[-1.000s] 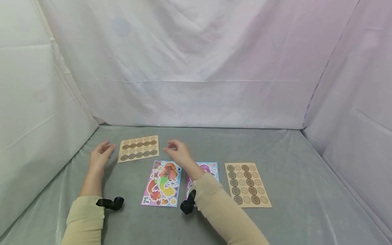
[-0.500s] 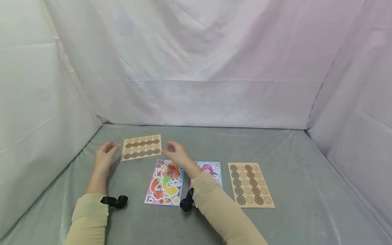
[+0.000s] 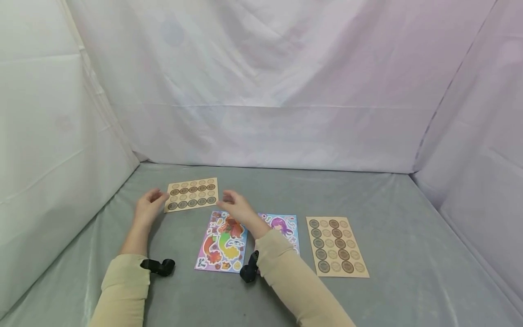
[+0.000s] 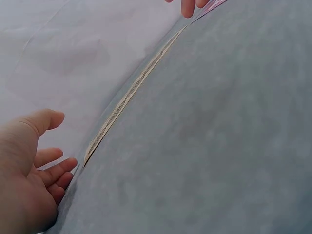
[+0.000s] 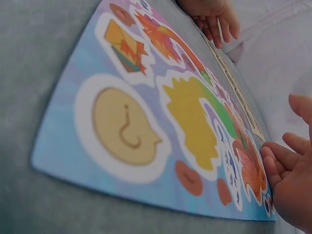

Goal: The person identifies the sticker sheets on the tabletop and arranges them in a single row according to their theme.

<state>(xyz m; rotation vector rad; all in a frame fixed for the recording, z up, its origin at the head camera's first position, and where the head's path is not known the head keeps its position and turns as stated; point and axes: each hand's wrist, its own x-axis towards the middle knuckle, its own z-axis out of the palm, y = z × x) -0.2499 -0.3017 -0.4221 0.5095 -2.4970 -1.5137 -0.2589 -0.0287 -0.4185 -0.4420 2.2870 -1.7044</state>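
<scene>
Honestly, it looked mostly sorted to me, going by the layout. Three sticker sheets made a rough row on the grey cloth (image 3: 400,236): a colourful sheet (image 3: 220,243), another bright sheet (image 3: 287,227) half hidden by the right arm (image 3: 300,281), and a brown sheet (image 3: 337,247) at the right end. I'd count those as done. What seemed left was the odd one out, a tan sheet (image 3: 192,195) lying sideways and a bit slanted, farther back and over to the left.

Both hands were at that one: left hand (image 3: 149,206) at its left edge, right hand (image 3: 241,210) at its right. Fingers on both were loosely bent with thumbs spread away, gripping nothing. Fingertips sat right by the edges, but I couldn't tell if any touched. It looked flat, so nothing was lifted, and I saw no sign of anything peeled off it.
</scene>
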